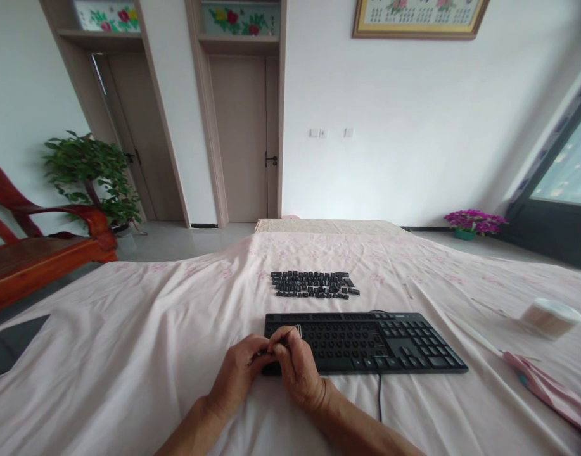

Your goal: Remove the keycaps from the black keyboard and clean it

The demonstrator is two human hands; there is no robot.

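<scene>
A black keyboard (404,345) lies on the pink cloth, and many key positions on its left and middle part show no caps. Over its left end, my left hand (240,367) and my right hand (297,367) meet with fingers pinched together. A small wire tool (299,330), bent like a loop, sticks up from the fingers of my right hand. What my left fingertips hold is mostly hidden; something small and dark shows between the two hands. Beyond the keyboard, loose black keycaps (313,284) lie in rows.
A pink patterned cloth (176,329) covers the table. To the right are a round clear container (551,316), a thin white stick (475,332) and a pink cloth-like item (547,386). A dark flat panel (14,345) lies at left. The keyboard's cable (379,399) runs toward me.
</scene>
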